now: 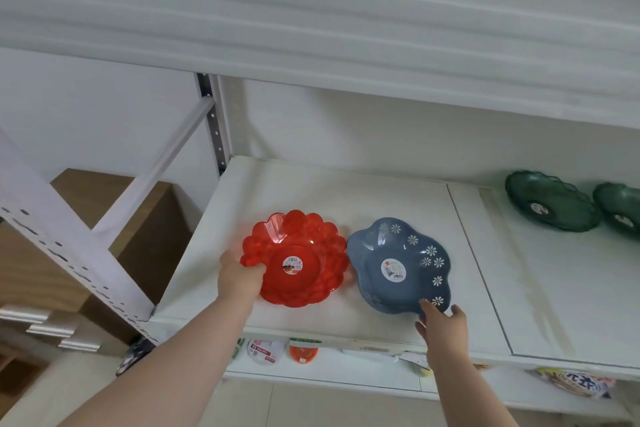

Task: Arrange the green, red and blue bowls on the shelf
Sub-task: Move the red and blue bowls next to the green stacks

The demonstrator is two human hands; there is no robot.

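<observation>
A red scalloped bowl [301, 253] lies on the white shelf [398, 204] at its left part. My left hand [240, 276] grips its near-left rim, thumb inside the bowl. Right beside it sits a blue bowl [398, 263] with white flowers and a round label. My right hand [445, 321] touches the blue bowl's near rim with fingers spread, not closed around it. Two green bowls [550, 201] [621, 210] rest at the far right of the same shelf, the second cut off by the frame edge.
An upper shelf [311, 28] overhangs close above. A perforated white upright and diagonal brace [69, 236] stand at the left, with brown boxes [145, 218] behind. A lower shelf [346, 374] holds small packaged goods.
</observation>
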